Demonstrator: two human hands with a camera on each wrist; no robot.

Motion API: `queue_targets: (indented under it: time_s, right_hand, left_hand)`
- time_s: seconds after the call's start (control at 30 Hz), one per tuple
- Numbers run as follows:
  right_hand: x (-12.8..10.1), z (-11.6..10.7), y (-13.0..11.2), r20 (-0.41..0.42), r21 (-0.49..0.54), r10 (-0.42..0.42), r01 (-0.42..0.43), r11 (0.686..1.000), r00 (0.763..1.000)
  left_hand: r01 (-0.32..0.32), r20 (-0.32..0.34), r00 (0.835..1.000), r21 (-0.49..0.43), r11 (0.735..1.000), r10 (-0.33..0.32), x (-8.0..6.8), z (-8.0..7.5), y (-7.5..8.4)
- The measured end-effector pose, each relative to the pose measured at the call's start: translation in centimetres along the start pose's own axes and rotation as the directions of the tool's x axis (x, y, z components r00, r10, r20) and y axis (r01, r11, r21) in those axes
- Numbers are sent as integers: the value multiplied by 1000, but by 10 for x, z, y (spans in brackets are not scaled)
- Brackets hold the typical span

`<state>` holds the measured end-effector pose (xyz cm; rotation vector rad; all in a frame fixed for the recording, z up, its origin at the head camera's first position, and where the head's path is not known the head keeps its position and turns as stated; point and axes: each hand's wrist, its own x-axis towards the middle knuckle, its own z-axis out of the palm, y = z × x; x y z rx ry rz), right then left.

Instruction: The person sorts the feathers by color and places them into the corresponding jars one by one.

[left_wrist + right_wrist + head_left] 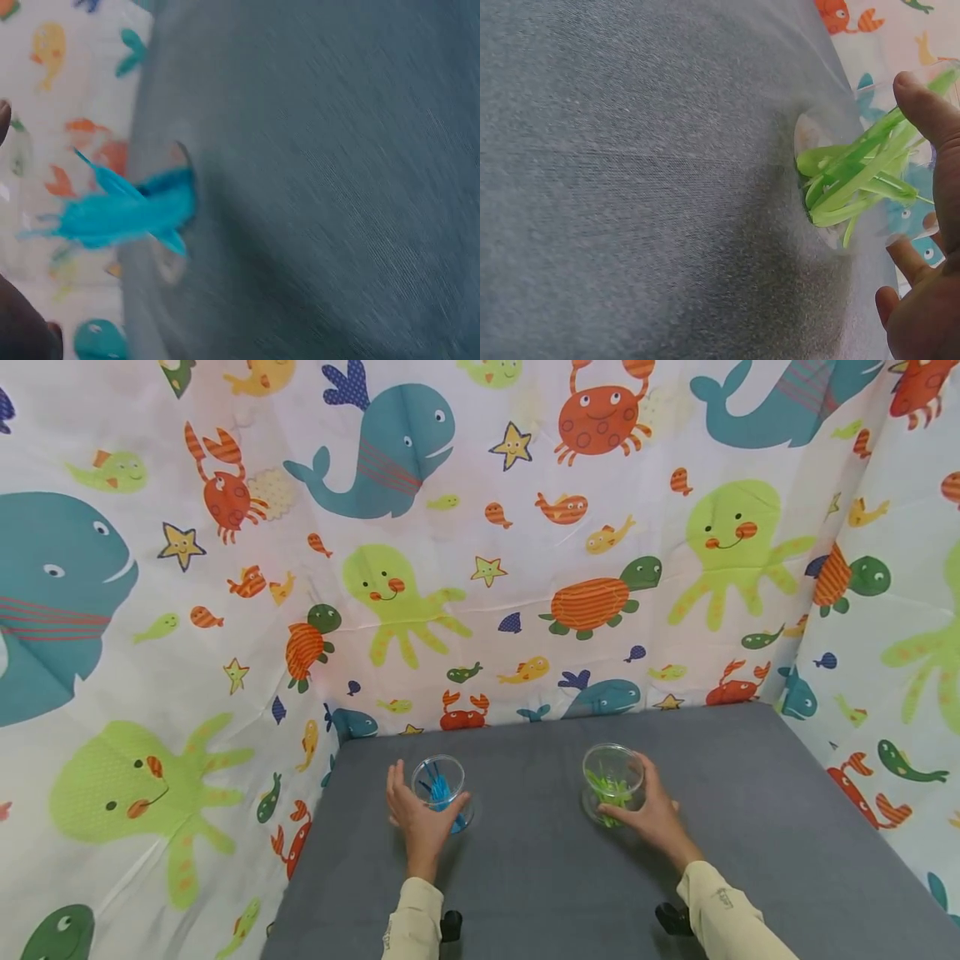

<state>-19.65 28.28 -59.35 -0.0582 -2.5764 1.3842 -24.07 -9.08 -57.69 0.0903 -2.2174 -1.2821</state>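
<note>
On the grey bench (540, 868), near its far edge, stand two clear plastic cups. At about ten o'clock from the bench's middle, the left hand (417, 817) curls round the left cup (439, 787), which holds blue plastic pieces (127, 214) (blurred in the left wrist view). At about one o'clock, well apart from it, the right hand (651, 814) grips the right cup (613, 777), thumb and fingers wrapped round its wall; green plastic strips (855, 184) lie inside. A sea-creature printed cloth (225, 610) hangs behind and at both sides.
</note>
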Motion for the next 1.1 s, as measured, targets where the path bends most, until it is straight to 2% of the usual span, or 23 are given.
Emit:
queue_targets:
  time_s: [0.07, 0.13, 0.2, 0.3, 0.4, 0.57, 0.8, 0.97, 1.1]
  right_hand:
    - [-2, 1, 0, -3, -7, 0, 0, 1000, 1000]
    - [-3, 3, 0, -3, -9, 0, 0, 1000, 1000]
    - [-5, 6, -1, 4, -10, 0, 0, 1000, 1000]
    - [-8, 11, -2, 14, -15, -6, 7, 1000, 1000]
    - [-11, 13, -3, 12, -22, -22, 22, 1000, 1000]
    - [-16, 13, -7, 5, -41, -62, 62, 997, 998]
    - [-26, 16, -8, 39, -47, -64, 66, 997, 997]
    - [-31, 16, -7, 67, -61, -49, 53, 997, 997]
    - [-30, 4, -1, 56, -74, -57, 61, 995, 997]
  left_hand:
    - [83, 65, 994, -9, 997, -82, 0, -3, -12]
    - [141, 113, 984, -23, 990, -138, -2, -4, -20]
    - [175, 133, 977, -35, 984, -169, -5, -4, -26]
    - [188, 147, 973, -42, 981, -181, -13, -2, -26]
    - [181, 184, 968, -43, 983, -171, -23, 1, -20]
    - [169, 271, 951, -55, 984, -148, -37, 7, -6]
    - [161, 342, 928, -8, 987, -148, -51, 7, -2]
    - [136, 378, 917, -4, 991, -124, -53, 2, -2]
    - [75, 364, 929, 14, 997, -75, -41, -9, -1]
